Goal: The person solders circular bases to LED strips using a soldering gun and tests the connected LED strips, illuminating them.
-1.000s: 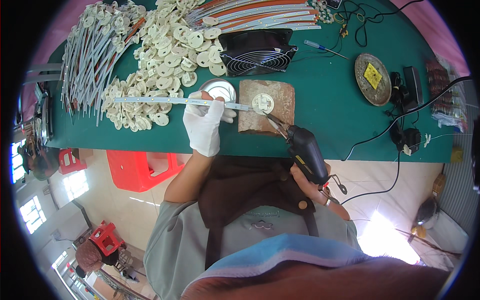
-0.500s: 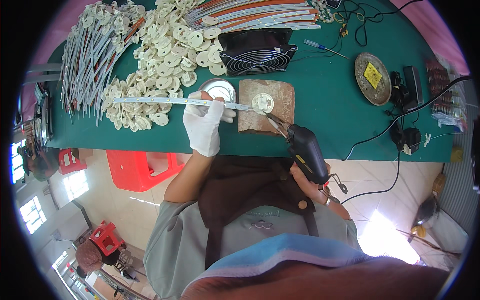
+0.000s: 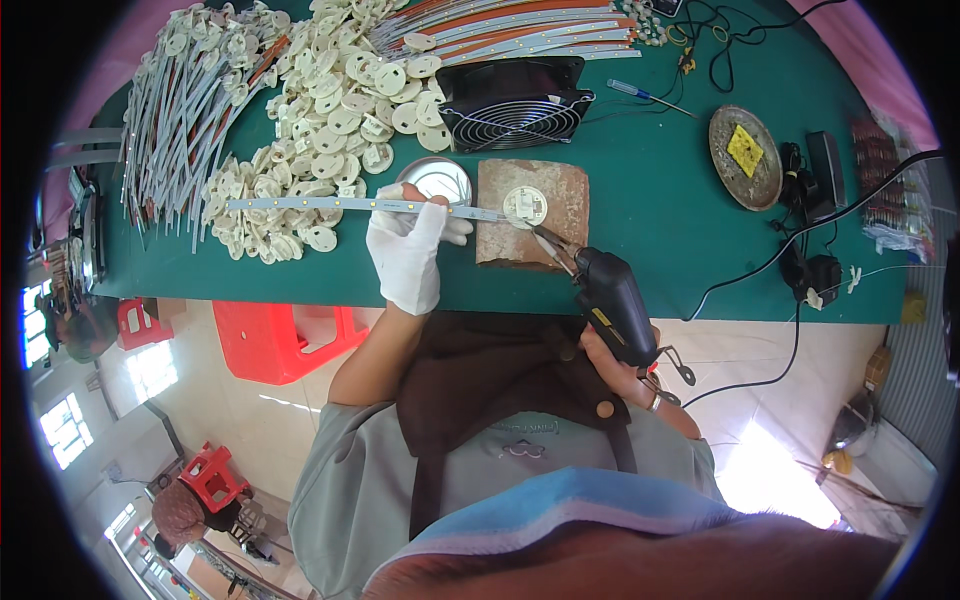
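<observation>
My left hand (image 3: pixel 407 250), in a white glove, pinches a narrow white LED strip (image 3: pixel 290 202) between thumb and fingers. The strip's right end touches the edge of a round white circuit board (image 3: pixel 526 206), which lies flat on a worn brick (image 3: pixel 560 190). My right hand (image 3: pixel 612 365) is wrapped around the grip of a black soldering gun (image 3: pixel 613 300). Its tip meets the lower edge of the round board, close to the strip's end. The gun's body covers part of my right fingers. Behind my left fingers stands a shallow round metal tin (image 3: pixel 440 180).
A black fan (image 3: pixel 517 105) stands behind the brick. Piled round boards (image 3: pixel 335 120) and bundled LED strips (image 3: pixel 180 135) fill the left side. At right are an oval dish (image 3: pixel 765 180) with a yellow sponge (image 3: pixel 745 151), a screwdriver (image 3: pixel 630 90) and a black cable (image 3: pixel 770 262).
</observation>
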Motion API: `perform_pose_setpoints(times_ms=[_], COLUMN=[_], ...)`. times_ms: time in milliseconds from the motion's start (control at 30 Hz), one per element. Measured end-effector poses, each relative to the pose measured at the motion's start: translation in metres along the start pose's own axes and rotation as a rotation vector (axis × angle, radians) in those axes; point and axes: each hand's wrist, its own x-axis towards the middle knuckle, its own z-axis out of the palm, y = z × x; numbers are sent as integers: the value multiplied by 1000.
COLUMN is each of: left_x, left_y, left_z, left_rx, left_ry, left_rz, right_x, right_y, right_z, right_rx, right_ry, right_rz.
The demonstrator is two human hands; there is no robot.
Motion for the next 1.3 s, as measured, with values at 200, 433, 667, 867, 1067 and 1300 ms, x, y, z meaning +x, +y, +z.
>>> perform_pose_setpoints(times_ms=[200,433,667,867,1067,1300], left_x=[0,0,1,1,0,0], left_y=[-1,-3,-4,-3,-4,-5], left_z=[-1,-2,-3,-1,-4,-5], left_rx=[-4,-26,-34,-64,-14,-6], left_ry=[3,4,12,10,-7,-8], left_rz=[-5,10,1,-6,23,19], right_x=[-1,1,1,1,1,3], right_y=[3,2,3,0,5,0], right_z=[2,2,4,2,2,2], right_rx=[46,12,39,42,22,15], right_ry=[17,18,33,20,7,8], right_rz=[13,-16,18,29,15,32])
